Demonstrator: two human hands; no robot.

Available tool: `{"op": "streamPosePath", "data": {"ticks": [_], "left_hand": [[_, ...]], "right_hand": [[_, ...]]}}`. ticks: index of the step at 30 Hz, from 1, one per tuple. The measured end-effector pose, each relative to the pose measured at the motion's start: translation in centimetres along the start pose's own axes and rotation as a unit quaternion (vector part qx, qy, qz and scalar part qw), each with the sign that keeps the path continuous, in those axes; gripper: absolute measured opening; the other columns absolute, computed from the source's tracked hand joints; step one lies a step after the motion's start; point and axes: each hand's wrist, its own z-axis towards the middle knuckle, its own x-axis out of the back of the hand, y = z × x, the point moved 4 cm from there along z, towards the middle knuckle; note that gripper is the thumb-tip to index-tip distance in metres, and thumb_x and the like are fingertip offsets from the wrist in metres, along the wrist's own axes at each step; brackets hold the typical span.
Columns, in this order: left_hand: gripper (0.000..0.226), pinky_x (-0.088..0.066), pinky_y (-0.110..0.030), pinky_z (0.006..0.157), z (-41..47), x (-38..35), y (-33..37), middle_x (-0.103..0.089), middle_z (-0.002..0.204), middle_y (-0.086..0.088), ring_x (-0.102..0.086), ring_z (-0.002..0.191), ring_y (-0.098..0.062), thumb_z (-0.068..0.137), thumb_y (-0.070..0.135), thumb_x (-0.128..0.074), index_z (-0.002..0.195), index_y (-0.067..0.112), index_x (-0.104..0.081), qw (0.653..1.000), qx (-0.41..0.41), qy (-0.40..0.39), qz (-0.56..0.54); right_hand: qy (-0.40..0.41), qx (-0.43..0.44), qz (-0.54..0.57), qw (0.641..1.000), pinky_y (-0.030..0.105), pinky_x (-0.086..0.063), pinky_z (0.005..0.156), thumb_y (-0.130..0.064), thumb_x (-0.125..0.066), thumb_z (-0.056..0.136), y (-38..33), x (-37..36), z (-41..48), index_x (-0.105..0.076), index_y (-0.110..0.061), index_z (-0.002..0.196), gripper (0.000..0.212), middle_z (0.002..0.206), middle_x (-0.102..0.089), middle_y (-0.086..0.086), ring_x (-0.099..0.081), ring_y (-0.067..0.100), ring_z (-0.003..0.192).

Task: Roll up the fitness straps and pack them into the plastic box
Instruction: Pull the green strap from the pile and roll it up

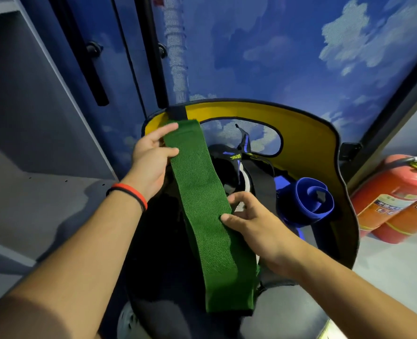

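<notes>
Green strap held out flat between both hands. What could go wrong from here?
1. The left hand pinches only the top end of the green strap, and the right hand pinches one edge. The long lower part hangs free, so a roll may start skewed or slack.
2. The blue roll beside the right hand looks loosely wound; a nudge could unroll it.
3. The black straps tangled behind the green one might snag.
</notes>
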Motion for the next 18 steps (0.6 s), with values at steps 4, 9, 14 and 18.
{"op": "streamPosePath", "data": {"ticks": [4, 9, 14, 18], "left_hand": [[0.056, -0.057, -0.036, 0.095, -0.6, -0.6, -3.3, -0.070, 0.123, -0.012, -0.070, 0.110, -0.023, 0.088, -0.023, -0.048, 0.108, 0.021, -0.076, 0.998, 0.048, -0.011, 0.040], [0.069, -0.058, -0.046, 0.093, -1.6, -0.2, -8.8, -0.067, 0.123, -0.008, -0.068, 0.104, -0.022, 0.087, -0.024, -0.048, 0.107, 0.037, -0.070, 0.980, 0.125, -0.030, 0.149], [0.064, -0.056, -0.038, 0.093, -1.3, 0.1, -9.8, -0.035, 0.152, -0.008, -0.051, 0.128, -0.026, 0.083, -0.019, -0.058, 0.101, 0.041, -0.068, 0.943, 0.089, -0.023, 0.318], [0.058, -0.043, -0.029, 0.105, -1.9, -0.4, -8.3, -0.008, 0.163, 0.000, -0.029, 0.145, -0.027, 0.087, 0.000, -0.070, 0.132, 0.036, -0.060, 0.907, 0.086, -0.046, 0.409]], "right_hand": [[0.019, -0.009, -0.064, 0.998, 0.036, -0.046, 0.063, -0.012, -0.063, 0.100, 1.8, -0.5, -0.2, -0.050, -0.025, 0.097, 0.018, 0.075, -0.063, 0.015, -0.057, 0.021, 0.068], [-0.048, -0.116, -0.090, 0.988, 0.015, -0.038, 0.044, 0.001, -0.055, 0.101, 5.3, -1.9, -0.6, -0.062, -0.013, 0.097, 0.016, 0.074, -0.058, 0.001, -0.051, 0.006, 0.055], [-0.044, -0.156, -0.086, 0.983, 0.015, -0.043, 0.046, -0.001, -0.055, 0.101, 6.9, -2.4, -0.1, -0.064, -0.017, 0.093, 0.020, 0.082, -0.063, 0.004, -0.058, 0.011, 0.065], [-0.025, -0.159, -0.072, 0.984, 0.017, -0.044, 0.046, -0.001, -0.055, 0.101, 6.7, -2.7, 0.3, -0.064, -0.017, 0.093, 0.020, 0.082, -0.064, 0.005, -0.057, 0.012, 0.062]]}}
